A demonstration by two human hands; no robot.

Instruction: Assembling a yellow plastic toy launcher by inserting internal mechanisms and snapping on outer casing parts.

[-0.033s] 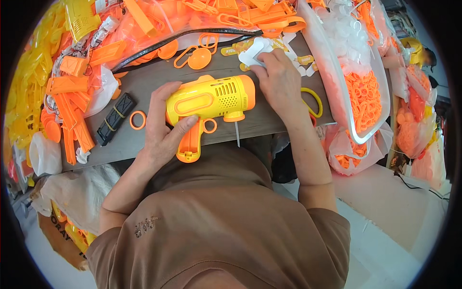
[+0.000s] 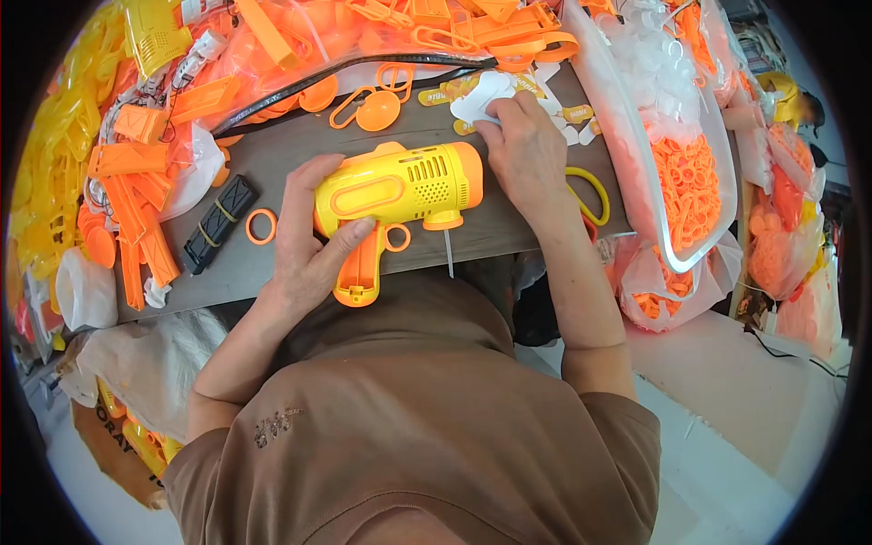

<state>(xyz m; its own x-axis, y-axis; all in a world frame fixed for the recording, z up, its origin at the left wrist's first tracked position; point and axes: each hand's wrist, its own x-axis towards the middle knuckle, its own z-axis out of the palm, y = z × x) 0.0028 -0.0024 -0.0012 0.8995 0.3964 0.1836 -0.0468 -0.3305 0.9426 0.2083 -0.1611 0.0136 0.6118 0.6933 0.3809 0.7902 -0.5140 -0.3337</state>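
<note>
A yellow and orange toy bubble gun (image 2: 377, 193) lies on its side at the near table edge, nose to the right, grip downward. My left hand (image 2: 304, 232) wraps its rear end, thumb over the top of the orange grip. A thin white strip hangs below the nose. Farther right, my right hand (image 2: 527, 150) pinches a white piece of paper (image 2: 474, 102) between thumb and fingers, above the table. Around that paper lie several gold-yellow stickers (image 2: 578, 113) and white scraps. What the fingertips cover is hidden.
Orange plastic parts (image 2: 377, 111) heap along the far side. Left lie a black banded block (image 2: 218, 225) and an orange ring (image 2: 250, 221). Beside my right wrist is a yellow loop handle (image 2: 603, 195). A white-rimmed tub (image 2: 625, 150) of orange rings stands right; yellow parts (image 2: 59, 182) pile far left.
The white paper in my right hand has tilted and shifted slightly, and the right hand has moved a little with it. My left hand and the bubble gun stay nearly still.
</note>
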